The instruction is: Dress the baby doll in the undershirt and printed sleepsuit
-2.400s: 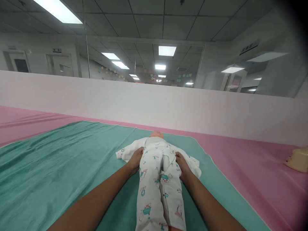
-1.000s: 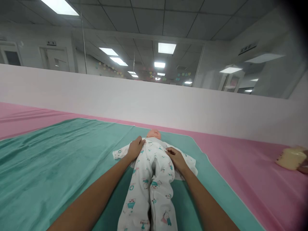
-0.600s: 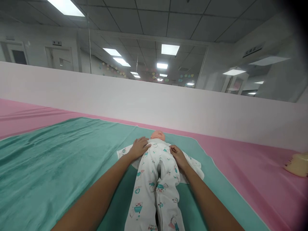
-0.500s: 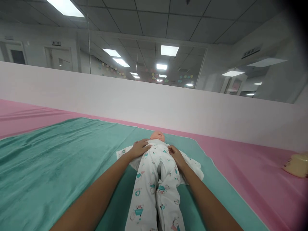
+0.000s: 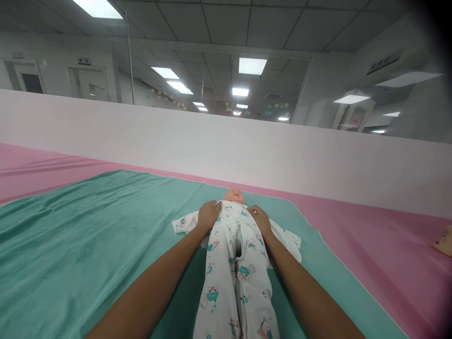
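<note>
A baby doll (image 5: pixel 234 195) lies on its back on a teal blanket (image 5: pixel 116 235), its head at the far end. Over its body are spread white printed baby pants (image 5: pixel 221 263), with the waistband up near the doll's neck and the legs reaching toward me. Beneath them a white printed baby top (image 5: pixel 187 222) shows its sleeves out to both sides. My left hand (image 5: pixel 208 217) is closed on the left end of the waistband. At the right end, my right hand (image 5: pixel 261 221) pinches the same waistband with bent fingers. The doll's torso and legs are hidden.
Pink padding (image 5: pixel 381 235) borders the blanket on the right and far side. Behind it rises a low white wall (image 5: pixel 212 141) with glass above. A beige object (image 5: pixel 444 242) is cut off at the right edge.
My left hand has gone from lying flat to gripping the waistband. The waistband is now higher, nearer the doll's chin, and pulled straighter. The view has shifted slightly.
</note>
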Motion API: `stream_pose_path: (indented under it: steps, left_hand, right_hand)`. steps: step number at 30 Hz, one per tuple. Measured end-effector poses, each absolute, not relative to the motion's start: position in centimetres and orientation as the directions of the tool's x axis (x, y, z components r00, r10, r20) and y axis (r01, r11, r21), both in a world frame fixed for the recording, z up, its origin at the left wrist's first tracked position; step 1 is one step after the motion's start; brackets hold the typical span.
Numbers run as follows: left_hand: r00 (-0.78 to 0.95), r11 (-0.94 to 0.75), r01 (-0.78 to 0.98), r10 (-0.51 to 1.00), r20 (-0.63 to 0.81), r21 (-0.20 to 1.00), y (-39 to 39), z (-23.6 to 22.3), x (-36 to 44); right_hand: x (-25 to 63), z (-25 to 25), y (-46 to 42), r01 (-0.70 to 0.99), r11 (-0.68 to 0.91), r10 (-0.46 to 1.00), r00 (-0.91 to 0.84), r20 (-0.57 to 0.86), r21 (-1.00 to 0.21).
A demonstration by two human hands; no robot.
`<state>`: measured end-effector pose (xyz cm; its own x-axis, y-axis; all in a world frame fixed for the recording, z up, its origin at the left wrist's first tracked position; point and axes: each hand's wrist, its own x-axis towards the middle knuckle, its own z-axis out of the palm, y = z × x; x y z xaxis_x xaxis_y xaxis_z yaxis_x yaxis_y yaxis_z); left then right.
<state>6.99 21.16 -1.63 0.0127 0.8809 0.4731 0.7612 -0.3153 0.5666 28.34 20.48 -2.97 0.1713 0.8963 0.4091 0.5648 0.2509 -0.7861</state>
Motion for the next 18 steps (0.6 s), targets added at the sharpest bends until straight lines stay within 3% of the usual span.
stream_pose_path:
  steps: [4, 9, 11, 15, 18]
  left_hand:
    - [0.041, -0.354, 0.751, 0.867, 0.496, 0.557, 20.9, -1.7, 6.9]
    - [0.129, -0.429, 0.830, 0.770, 0.625, 0.356, 18.7, -1.8, 6.0]
    - [0.136, -0.418, 0.805, 0.821, 0.555, 0.421, 18.0, -1.9, 5.7]
    - [0.062, -0.248, 0.670, 0.958, 0.280, 0.700, 17.4, -1.8, 5.2]
    - [0.087, -0.207, 0.611, 0.977, 0.195, 0.764, 17.0, -1.3, 5.1]
  right_hand:
    - [28.5, -3.7, 20.6, 0.575, 0.210, 0.875, 0.251, 0.414, -0.791]
    - [29.0, -4.2, 18.6, 0.569, 0.214, 0.896, 0.208, 0.391, -0.794]
    - [29.3, -4.1, 17.5, 0.553, 0.227, 0.915, 0.160, 0.370, -0.801]
    - [30.1, -4.0, 15.9, 0.472, 0.229, 0.952, 0.075, 0.297, -0.852]
    - [30.5, -4.0, 15.5, 0.367, 0.186, 0.980, 0.002, 0.200, -0.912]
